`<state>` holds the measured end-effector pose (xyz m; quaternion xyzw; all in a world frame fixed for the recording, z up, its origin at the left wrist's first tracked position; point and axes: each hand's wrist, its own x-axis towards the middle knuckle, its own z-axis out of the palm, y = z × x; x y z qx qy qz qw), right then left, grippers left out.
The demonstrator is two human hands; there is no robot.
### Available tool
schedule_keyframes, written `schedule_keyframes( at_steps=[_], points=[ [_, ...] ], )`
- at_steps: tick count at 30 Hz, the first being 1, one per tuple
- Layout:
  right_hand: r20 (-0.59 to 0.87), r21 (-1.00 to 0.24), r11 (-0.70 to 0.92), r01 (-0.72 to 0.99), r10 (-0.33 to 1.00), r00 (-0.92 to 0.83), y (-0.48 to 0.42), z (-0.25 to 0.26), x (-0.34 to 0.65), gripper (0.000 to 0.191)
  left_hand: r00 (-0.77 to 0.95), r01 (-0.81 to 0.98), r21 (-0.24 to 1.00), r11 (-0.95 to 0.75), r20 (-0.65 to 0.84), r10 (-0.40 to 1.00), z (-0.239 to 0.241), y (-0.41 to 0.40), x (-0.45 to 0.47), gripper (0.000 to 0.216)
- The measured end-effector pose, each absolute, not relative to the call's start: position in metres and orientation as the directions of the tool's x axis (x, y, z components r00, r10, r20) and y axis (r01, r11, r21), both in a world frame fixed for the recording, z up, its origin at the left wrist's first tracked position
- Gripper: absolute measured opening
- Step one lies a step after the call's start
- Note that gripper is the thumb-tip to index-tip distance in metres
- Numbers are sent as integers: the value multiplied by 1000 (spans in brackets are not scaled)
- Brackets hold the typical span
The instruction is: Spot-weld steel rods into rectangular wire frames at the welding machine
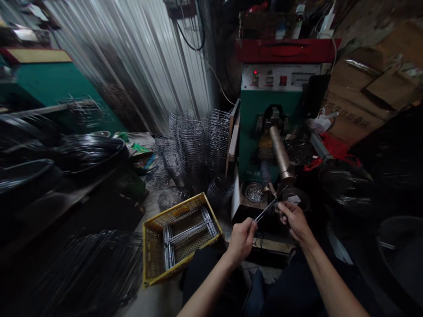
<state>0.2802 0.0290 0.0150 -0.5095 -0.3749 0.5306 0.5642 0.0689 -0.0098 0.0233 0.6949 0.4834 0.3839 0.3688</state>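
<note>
Forearms (pixel 214 281) point to the spot welder (pixel 250 119), left hand (pixel 242 238) clamped on a wire piece (pixel 265 210) beside its electrode (pixel 271 189), right hand (pixel 293 219) pinched together near the wire's tip, apparently an aligning step needing steadiness.

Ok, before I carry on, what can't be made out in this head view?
- Near ends of the thin metal rods: head view, hidden inside the left hand.
- What the right hand pinches, if anything: head view, covered by the hand itself.
- Control panel lettering: head view, too small and blurred.
- Rest of the left-side green machine: head view, cut off by the left edge.
</note>
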Motion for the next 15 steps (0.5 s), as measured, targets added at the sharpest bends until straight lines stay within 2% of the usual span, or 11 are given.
schedule_keyframes(
  at_steps=[15],
  points=[
    [-132, -969, -96, -229, 981, 146, 33, 22, 280, 35, 224, 387, 893, -229, 149, 963, 29, -8, 71, 35]
  ],
)
